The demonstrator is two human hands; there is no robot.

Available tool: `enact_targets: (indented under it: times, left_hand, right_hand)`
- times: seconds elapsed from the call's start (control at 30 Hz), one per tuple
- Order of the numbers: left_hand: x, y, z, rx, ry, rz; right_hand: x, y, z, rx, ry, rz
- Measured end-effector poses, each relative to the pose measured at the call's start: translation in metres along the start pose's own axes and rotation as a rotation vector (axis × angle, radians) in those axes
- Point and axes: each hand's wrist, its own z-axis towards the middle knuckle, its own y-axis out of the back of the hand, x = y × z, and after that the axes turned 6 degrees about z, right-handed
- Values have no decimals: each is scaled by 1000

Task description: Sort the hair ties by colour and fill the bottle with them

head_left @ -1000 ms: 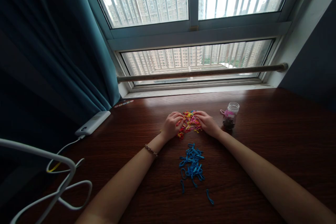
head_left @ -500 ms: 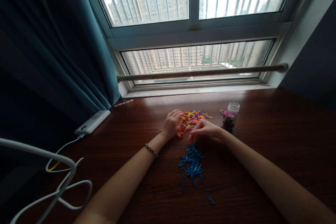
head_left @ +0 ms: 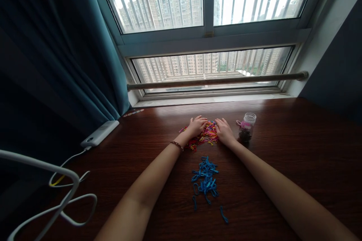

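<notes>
A pile of small multicoloured hair ties (head_left: 209,134), mostly red, pink and yellow, lies on the brown wooden table (head_left: 268,180). My left hand (head_left: 197,126) rests over the pile's left part, fingers stretched out and covering some of the ties. At the right edge of the pile is my right hand (head_left: 224,131), its fingers extended and touching the nearest ties. Neither hand grips anything that I can see. Closer to me sits a separate heap of blue hair ties (head_left: 206,177), with a few loose ones in front of it.
A clear glass jar (head_left: 247,126) with a pink band and dark contents stands just right of my right hand. On the left lie a white power strip (head_left: 100,133) and a curved white cable (head_left: 68,173), beside a blue curtain (head_left: 107,83). A window ledge runs behind the table.
My right hand has left the top of the blue heap and moved to the right edge of the multicoloured pile, its fingers now extended. My left hand has shifted right over the pile.
</notes>
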Motion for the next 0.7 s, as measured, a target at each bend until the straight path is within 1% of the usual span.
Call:
enact_targets:
  times: [0.07,0.17,0.3,0.47,0.6,0.7]
  left_hand:
    - [-1,-3,0,28,1,-8]
    - [0,-6,-6,7,-19,3]
    - [-1,-7,-13,-57,-55,24]
    - [-2,-4,-14,-96,-55,15]
    - [2,-2,-13,-185,-38,-52]
    - [6,2,-13,-284,16,-157]
  right_hand:
    - [1,-1,-1,61,-19,-39]
    - [4,0,0,135,-39,-65]
    - [3,3,1,162,-34,-40]
    - [-1,3,4,199,-43,-3]
    - [0,4,4,178,-19,38]
    - [1,6,3,102,-6,118]
